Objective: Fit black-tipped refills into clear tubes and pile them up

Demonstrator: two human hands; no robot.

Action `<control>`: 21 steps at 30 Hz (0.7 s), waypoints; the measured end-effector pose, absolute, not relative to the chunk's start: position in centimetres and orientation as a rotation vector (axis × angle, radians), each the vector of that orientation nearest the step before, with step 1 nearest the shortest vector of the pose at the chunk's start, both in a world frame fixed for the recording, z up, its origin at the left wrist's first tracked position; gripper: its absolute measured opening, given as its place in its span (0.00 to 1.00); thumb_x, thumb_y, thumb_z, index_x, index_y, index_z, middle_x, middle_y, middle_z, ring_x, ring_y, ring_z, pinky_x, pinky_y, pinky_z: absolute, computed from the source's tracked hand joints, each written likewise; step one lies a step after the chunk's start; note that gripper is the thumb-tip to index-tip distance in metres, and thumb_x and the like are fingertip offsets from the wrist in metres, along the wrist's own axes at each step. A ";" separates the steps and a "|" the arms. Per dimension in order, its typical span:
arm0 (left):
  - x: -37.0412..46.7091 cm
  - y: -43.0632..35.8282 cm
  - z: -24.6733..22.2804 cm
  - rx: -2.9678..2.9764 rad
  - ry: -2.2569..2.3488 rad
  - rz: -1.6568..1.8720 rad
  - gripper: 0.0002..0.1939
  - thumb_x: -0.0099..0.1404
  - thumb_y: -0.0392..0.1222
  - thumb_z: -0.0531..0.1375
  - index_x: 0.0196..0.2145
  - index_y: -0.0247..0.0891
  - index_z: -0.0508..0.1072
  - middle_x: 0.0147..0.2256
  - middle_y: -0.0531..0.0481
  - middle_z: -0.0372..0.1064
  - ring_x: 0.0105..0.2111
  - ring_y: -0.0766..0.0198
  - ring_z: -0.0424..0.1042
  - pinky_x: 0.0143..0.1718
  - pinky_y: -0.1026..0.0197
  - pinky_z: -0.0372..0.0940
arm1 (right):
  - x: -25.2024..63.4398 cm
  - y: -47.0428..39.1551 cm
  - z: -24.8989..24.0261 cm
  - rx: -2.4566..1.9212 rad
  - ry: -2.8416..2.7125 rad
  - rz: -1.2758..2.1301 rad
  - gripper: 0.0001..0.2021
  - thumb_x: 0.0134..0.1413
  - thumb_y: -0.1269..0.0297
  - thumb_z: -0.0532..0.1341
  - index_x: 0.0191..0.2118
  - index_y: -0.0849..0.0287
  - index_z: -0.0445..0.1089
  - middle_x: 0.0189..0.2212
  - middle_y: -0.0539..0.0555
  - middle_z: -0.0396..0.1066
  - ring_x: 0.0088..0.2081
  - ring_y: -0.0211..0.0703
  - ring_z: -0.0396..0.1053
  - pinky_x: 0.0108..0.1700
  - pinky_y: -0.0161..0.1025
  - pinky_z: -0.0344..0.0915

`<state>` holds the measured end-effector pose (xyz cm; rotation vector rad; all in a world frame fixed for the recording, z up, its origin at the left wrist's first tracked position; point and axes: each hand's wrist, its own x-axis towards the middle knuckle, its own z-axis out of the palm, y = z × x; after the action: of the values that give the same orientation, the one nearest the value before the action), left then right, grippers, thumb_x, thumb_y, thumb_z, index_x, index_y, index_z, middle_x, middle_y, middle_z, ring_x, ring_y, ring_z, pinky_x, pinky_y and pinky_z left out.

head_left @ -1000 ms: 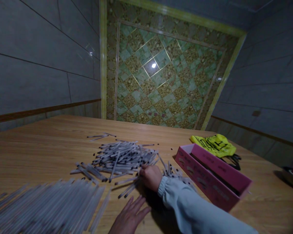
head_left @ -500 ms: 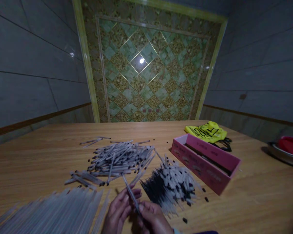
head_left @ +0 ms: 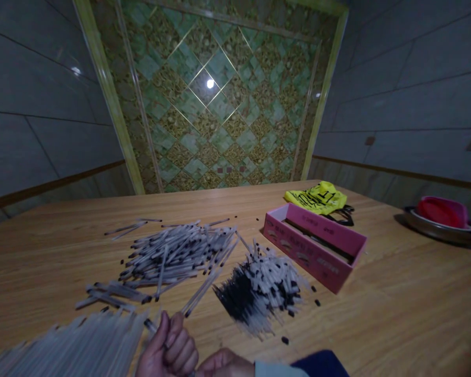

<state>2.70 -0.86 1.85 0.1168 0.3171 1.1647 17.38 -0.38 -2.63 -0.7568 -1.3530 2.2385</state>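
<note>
Two hands: low, well short of the long pink cardboard box (head_left: 316,246).
Left hand (head_left: 168,350): grip curled around thin clear plastic tubes (head_left: 198,296).
Right hand (head_left: 223,364): grip cannot be told, fingers hidden.

Thin grey stick (head_left: 154,325), fist-held, tilted

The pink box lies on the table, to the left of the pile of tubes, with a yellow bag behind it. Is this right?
Not quite. In the head view, the pink box lies on the table to the right of the pile of tubes, not the left. The yellow bag is indeed behind it.
</note>
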 end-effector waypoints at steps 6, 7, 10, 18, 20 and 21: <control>3.2 -0.5 1.2 0.011 0.445 1.321 0.21 0.61 0.52 0.54 0.16 0.38 0.58 0.15 0.62 0.27 0.13 0.74 0.31 0.15 0.65 0.30 | 16.4 -1.0 -2.8 -1.103 -2.024 1.204 0.19 0.45 0.51 0.59 0.16 0.61 0.62 0.11 0.45 0.53 0.15 0.29 0.45 0.18 0.33 0.39; 3.0 -0.4 1.1 0.002 0.471 1.338 0.21 0.61 0.52 0.53 0.16 0.38 0.58 0.15 0.62 0.28 0.13 0.74 0.31 0.15 0.65 0.30 | 16.2 -1.1 -3.4 -1.164 -2.171 0.903 0.16 0.44 0.55 0.60 0.16 0.61 0.64 0.11 0.46 0.56 0.15 0.30 0.47 0.19 0.34 0.38; 1.8 0.0 1.1 -0.025 0.531 1.449 0.20 0.63 0.48 0.52 0.16 0.38 0.56 0.12 0.62 0.33 0.12 0.73 0.33 0.15 0.64 0.31 | 15.9 -1.6 -4.4 -1.201 -2.420 0.172 0.07 0.40 0.62 0.61 0.21 0.60 0.68 0.14 0.50 0.66 0.14 0.34 0.54 0.18 0.35 0.36; 2.0 0.3 0.5 0.123 0.524 1.309 0.15 0.61 0.43 0.56 0.20 0.36 0.61 0.13 0.62 0.45 0.11 0.77 0.43 0.13 0.68 0.37 | 22.2 0.9 4.3 -1.545 -1.927 0.117 0.11 0.56 0.64 0.51 0.29 0.57 0.68 0.25 0.51 0.72 0.29 0.39 0.69 0.29 0.32 0.52; 2.7 0.0 0.6 0.191 0.545 1.248 0.06 0.59 0.39 0.58 0.27 0.34 0.66 0.16 0.60 0.52 0.13 0.78 0.50 0.14 0.70 0.42 | 24.8 2.6 5.5 -1.764 -1.840 0.001 0.11 0.56 0.61 0.52 0.32 0.56 0.70 0.28 0.53 0.73 0.31 0.42 0.70 0.30 0.34 0.52; 3.0 -0.2 0.8 0.220 0.573 1.224 0.04 0.58 0.36 0.59 0.30 0.34 0.67 0.19 0.58 0.56 0.15 0.77 0.53 0.15 0.71 0.45 | 26.0 3.4 5.5 -1.873 -1.802 -0.037 0.11 0.56 0.59 0.52 0.33 0.55 0.70 0.28 0.53 0.74 0.32 0.43 0.70 0.30 0.34 0.52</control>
<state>2.99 -0.17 0.81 0.2197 0.5731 1.2242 26.03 3.42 5.53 -1.8735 -1.8022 -0.0374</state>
